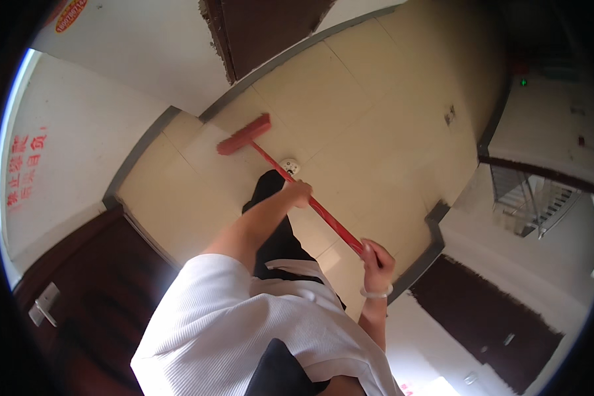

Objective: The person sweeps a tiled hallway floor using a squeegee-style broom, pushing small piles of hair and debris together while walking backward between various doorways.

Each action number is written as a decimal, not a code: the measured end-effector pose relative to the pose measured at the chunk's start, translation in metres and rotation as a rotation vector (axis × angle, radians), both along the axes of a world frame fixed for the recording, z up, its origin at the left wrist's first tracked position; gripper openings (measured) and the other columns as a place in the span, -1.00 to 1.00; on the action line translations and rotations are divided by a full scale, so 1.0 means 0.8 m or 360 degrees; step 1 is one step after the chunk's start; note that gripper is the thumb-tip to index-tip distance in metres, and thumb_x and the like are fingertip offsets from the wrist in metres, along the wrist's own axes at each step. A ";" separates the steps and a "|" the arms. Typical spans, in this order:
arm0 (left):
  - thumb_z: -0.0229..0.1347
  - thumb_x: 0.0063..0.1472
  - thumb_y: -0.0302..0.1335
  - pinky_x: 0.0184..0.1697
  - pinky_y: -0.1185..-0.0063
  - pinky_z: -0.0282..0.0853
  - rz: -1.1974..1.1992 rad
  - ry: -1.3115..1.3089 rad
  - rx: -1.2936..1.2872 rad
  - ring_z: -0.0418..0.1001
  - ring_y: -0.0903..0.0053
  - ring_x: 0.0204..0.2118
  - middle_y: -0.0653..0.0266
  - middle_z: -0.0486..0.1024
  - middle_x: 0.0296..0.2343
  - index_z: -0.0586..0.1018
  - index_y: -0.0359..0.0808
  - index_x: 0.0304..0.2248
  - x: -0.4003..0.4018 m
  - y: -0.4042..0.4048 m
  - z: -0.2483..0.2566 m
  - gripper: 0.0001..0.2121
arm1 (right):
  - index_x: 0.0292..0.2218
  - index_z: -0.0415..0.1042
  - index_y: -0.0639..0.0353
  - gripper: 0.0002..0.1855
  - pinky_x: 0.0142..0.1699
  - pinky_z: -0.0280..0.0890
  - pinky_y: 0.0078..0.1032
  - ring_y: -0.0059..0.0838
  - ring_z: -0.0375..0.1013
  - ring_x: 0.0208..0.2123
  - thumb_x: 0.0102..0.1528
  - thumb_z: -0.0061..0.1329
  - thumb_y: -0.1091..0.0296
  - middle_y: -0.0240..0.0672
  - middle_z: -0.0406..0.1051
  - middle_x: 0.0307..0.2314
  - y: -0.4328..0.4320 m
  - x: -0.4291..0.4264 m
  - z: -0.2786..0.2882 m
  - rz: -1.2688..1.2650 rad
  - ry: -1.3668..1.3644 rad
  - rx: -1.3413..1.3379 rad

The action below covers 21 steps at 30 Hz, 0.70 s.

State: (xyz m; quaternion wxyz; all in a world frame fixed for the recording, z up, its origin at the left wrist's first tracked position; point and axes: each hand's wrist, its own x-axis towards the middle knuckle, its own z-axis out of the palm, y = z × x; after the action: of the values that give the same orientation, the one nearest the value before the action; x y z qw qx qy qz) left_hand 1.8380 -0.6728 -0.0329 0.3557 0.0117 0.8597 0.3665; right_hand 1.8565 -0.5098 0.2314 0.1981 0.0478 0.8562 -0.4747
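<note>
A red broom crosses the middle of the view at a slant. Its red bristle head (244,134) rests on the beige tiled floor (356,148) at the upper left, slightly blurred. My left hand (299,193) is wrapped around the red broom handle (331,220) partway along its length. Near the handle's upper end, my right hand (378,260) grips it, with a pale bracelet (376,292) around the wrist. One light-coloured shoe (290,167) shows just past the handle, below a black trouser leg.
Grey skirting (146,146) borders the white walls. A dark brown door (104,287) with a metal handle stands at the lower left; other dark doors are at the top and lower right. Metal stair railings (549,203) lie to the right. A small dark mark (449,115) is on the floor.
</note>
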 end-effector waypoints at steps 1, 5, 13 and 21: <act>-0.04 -0.21 -0.53 -0.25 0.45 0.27 -0.0069 0.0052 0.0064 0.31 0.28 -0.25 0.14 0.40 -0.37 0.47 -0.34 -0.43 -0.014 0.023 0.007 -0.76 | -0.43 0.42 0.26 -0.87 -0.60 0.05 -0.82 -0.77 0.16 -0.69 -0.06 -0.13 0.46 -0.47 0.28 -0.72 0.013 -0.010 0.009 -0.0045 0.0035 0.0049; -0.06 -0.16 -0.50 -0.23 0.44 0.27 -0.0171 0.0038 0.0129 0.25 0.31 -0.19 0.16 0.40 -0.37 0.45 -0.35 -0.38 -0.071 0.047 0.048 -0.74 | -0.39 0.38 0.33 -0.84 -0.54 0.11 -0.72 -0.71 0.15 -0.71 -0.05 -0.20 0.54 -0.45 0.23 -0.76 0.036 -0.069 0.032 0.0008 0.0202 -0.0167; -0.06 -0.13 -0.47 -0.21 0.46 0.26 0.0266 -0.0022 -0.0120 0.28 0.28 -0.22 0.13 0.40 -0.39 0.46 -0.32 -0.43 -0.060 -0.054 0.088 -0.80 | -0.19 0.19 0.43 -0.68 -0.35 0.24 -0.51 -0.53 0.26 -0.62 -0.05 -0.34 0.63 -0.30 0.26 -0.68 -0.022 -0.181 0.020 0.0625 0.0069 -0.0777; -0.03 -0.13 -0.44 -0.25 0.44 0.26 0.0883 -0.0253 -0.0491 0.32 0.25 -0.32 0.11 0.40 -0.47 0.45 -0.31 -0.54 0.099 -0.180 0.031 -0.87 | -0.13 0.18 0.27 -0.65 -0.14 0.19 -0.63 -0.52 0.28 -0.23 -0.02 -0.23 0.53 -0.28 0.32 -0.30 -0.189 -0.171 -0.055 0.1729 -0.0504 -0.0550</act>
State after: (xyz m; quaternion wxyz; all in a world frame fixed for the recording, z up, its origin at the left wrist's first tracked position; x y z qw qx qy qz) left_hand 1.9172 -0.8170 -0.0078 0.3059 -0.3056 0.8450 0.3147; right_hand 1.7196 -0.6611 0.1873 0.5432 -0.3600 0.6282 -0.4250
